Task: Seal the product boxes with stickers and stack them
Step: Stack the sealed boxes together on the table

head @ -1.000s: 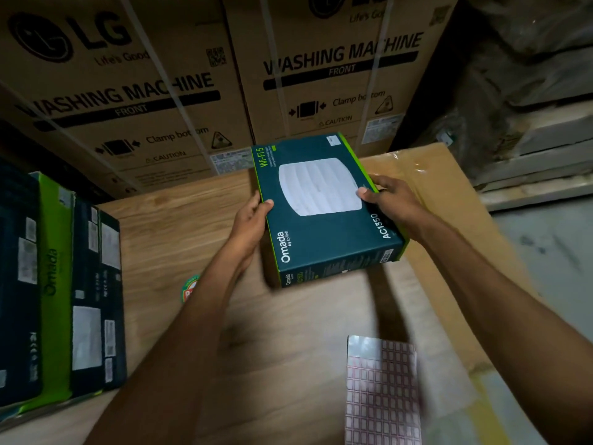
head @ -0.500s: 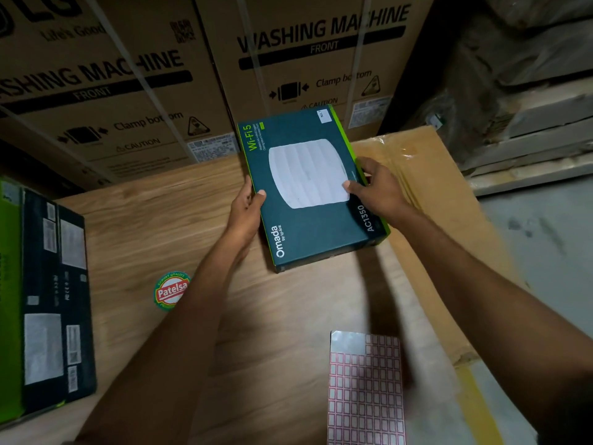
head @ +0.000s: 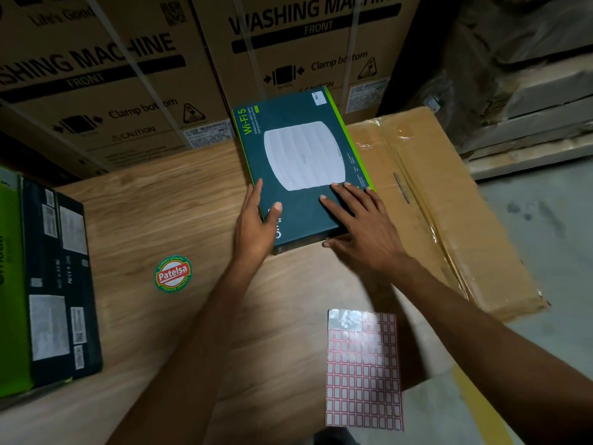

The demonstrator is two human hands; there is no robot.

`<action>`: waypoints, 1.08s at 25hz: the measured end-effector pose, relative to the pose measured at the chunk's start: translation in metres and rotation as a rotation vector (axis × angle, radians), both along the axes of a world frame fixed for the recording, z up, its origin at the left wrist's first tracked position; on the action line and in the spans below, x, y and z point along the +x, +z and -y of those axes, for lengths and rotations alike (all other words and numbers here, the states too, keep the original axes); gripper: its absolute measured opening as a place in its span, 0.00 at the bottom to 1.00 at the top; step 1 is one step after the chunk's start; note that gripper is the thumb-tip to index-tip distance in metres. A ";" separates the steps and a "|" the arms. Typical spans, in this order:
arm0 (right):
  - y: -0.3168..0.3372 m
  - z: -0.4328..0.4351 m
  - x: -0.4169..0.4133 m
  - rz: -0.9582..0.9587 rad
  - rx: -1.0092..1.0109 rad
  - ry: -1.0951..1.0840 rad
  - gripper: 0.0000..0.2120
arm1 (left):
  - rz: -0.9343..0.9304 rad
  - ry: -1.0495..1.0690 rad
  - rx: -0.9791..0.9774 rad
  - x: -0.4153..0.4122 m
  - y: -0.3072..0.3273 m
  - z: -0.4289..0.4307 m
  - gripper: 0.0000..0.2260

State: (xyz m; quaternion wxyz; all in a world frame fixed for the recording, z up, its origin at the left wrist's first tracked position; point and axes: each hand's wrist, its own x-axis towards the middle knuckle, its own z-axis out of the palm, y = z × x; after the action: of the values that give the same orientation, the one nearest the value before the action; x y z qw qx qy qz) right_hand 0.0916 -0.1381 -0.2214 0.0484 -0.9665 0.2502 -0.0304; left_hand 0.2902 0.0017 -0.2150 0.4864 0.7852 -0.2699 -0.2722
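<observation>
Sticker sheet point(head: 362, 370) lies at 6 o'clock on the counter point(head: 160, 220). Left grip point(head: 253, 226) clasps the near-left corner of the product box point(head: 301, 155), thumb on top. Right grip point(head: 362, 229) rests spread flat on its lid. The box lies at 12 o'clock. It is probably light, stiff and slick, and best held by opposite side edges.
</observation>
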 end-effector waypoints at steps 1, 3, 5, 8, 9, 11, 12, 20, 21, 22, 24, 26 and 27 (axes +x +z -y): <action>-0.003 0.000 0.001 0.008 -0.033 -0.008 0.44 | -0.015 0.004 -0.005 0.000 -0.001 -0.001 0.34; -0.007 0.002 0.000 0.006 -0.091 0.002 0.43 | -0.043 0.002 -0.023 0.001 -0.002 -0.001 0.32; -0.009 0.002 -0.001 -0.017 -0.130 0.024 0.40 | -0.055 0.006 -0.027 0.000 0.001 -0.001 0.31; -0.010 0.001 -0.001 -0.036 -0.158 0.040 0.38 | -0.075 0.013 -0.035 0.001 0.002 0.000 0.30; -0.010 0.001 -0.002 -0.039 -0.153 0.044 0.37 | -0.077 0.015 -0.029 0.000 0.003 0.000 0.30; -0.006 0.004 -0.005 -0.036 -0.117 0.070 0.35 | -0.080 0.013 -0.014 0.001 0.004 0.001 0.30; -0.002 0.006 -0.007 -0.020 -0.070 0.083 0.34 | -0.076 0.011 -0.005 0.003 0.003 0.001 0.29; 0.056 -0.014 -0.002 0.394 0.447 -0.322 0.16 | -0.075 0.072 -0.021 0.003 0.054 -0.031 0.20; 0.066 -0.022 0.001 0.464 0.499 -0.365 0.14 | -0.046 0.088 -0.059 0.003 0.070 -0.040 0.19; 0.076 -0.031 0.005 0.528 0.562 -0.389 0.12 | -0.021 0.103 -0.101 0.003 0.086 -0.050 0.18; 0.101 -0.055 0.015 0.628 0.711 -0.382 0.09 | 0.026 0.125 -0.190 0.005 0.124 -0.072 0.16; 0.129 -0.080 0.028 0.713 0.857 -0.351 0.08 | 0.075 0.134 -0.268 0.007 0.165 -0.094 0.16; 0.143 -0.094 0.034 0.740 0.906 -0.331 0.08 | 0.109 0.129 -0.300 0.008 0.185 -0.107 0.16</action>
State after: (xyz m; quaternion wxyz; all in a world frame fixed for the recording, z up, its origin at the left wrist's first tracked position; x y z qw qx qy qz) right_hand 0.1260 -0.0446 -0.0786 0.5331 -0.7235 0.3518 -0.2619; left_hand 0.2986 0.1084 -0.0302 0.5992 0.7330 -0.2825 -0.1544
